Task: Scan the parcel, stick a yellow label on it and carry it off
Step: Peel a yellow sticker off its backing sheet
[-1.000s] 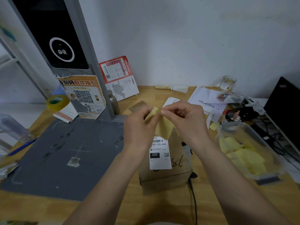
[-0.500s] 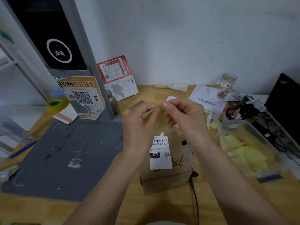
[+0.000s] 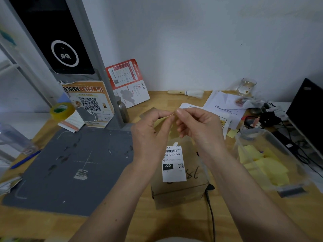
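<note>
A brown cardboard parcel (image 3: 190, 179) stands on the wooden desk in front of me, with a white shipping sticker (image 3: 173, 163) on its top. Above the parcel, my left hand (image 3: 150, 135) and my right hand (image 3: 197, 126) pinch a yellow label (image 3: 161, 119) between their fingertips. The label is tilted nearly edge-on and mostly hidden by my fingers. The grey scan mat (image 3: 70, 165) lies to the left of the parcel, under the scanner post (image 3: 70, 49).
A clear plastic tub (image 3: 272, 161) with several yellow labels sits at the right. Beyond it are a laptop (image 3: 307, 116), cables, papers and a glass (image 3: 246, 86). A tape roll (image 3: 62, 110) and QR sign (image 3: 90, 103) stand at the left. A black cable (image 3: 211, 215) runs forward.
The yellow label hung open below my fingers a second ago; now it is turned edge-on and mostly covered. Both hands stay close together above the parcel.
</note>
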Demonstrator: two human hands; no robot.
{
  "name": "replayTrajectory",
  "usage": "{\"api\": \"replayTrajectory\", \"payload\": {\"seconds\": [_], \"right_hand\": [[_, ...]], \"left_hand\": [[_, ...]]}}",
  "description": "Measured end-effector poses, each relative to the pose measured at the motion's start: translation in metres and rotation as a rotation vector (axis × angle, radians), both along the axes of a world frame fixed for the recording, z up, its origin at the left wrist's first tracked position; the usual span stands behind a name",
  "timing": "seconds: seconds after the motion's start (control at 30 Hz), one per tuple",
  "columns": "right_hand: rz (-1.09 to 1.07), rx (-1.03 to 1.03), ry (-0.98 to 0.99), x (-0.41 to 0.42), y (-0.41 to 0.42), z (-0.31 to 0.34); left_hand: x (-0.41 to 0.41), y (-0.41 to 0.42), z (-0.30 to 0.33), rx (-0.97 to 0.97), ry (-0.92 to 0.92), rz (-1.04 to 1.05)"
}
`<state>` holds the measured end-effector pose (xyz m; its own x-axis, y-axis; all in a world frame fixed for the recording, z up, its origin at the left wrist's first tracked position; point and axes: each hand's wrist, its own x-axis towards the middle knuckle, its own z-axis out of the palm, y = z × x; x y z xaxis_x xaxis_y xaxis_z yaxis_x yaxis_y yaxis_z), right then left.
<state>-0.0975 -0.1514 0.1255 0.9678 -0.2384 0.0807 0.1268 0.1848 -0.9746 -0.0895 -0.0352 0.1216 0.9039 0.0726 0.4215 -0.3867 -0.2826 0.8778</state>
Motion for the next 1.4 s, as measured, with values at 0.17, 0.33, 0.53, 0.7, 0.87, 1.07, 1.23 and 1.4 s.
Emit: {"api": "replayTrajectory", "payload": {"seconds": [0.17,0.33,0.53,0.7,0.87,1.07,1.23,1.4], "right_hand": [[0.016,0.04,0.01,0.0021,0.0009,-0.0014],[0.026,0.041,0.002,0.0026,0.0009,-0.0036],[0.035,0.053,0.0,0.002,0.0003,-0.0037],[0.029,0.035,0.004,0.0011,-0.0005,-0.0045],[0.014,0.064,0.012,0.0001,-0.0004,-0.0036],[0.02,0.046,0.008,-0.0014,-0.0013,-0.0047],[0.023,0.072,0.015,-0.0021,-0.0015,-0.0034],[0.028,0.069,0.013,-0.0034,-0.003,-0.0023]], "left_hand": [[0.0016,0.0,-0.0014,-0.025,0.01,-0.011],[0.0015,0.0004,0.0003,-0.089,0.078,-0.026],[0.0022,0.0015,0.0007,-0.11,0.104,-0.023],[0.0029,0.0017,0.0017,-0.118,0.096,-0.025],[0.0019,0.0011,-0.0019,-0.055,0.045,-0.032],[0.0016,0.001,-0.0001,-0.065,0.061,-0.024],[0.0,0.0011,0.001,-0.033,0.041,-0.043],[-0.0011,0.0004,0.0022,-0.063,0.053,-0.051]]}}
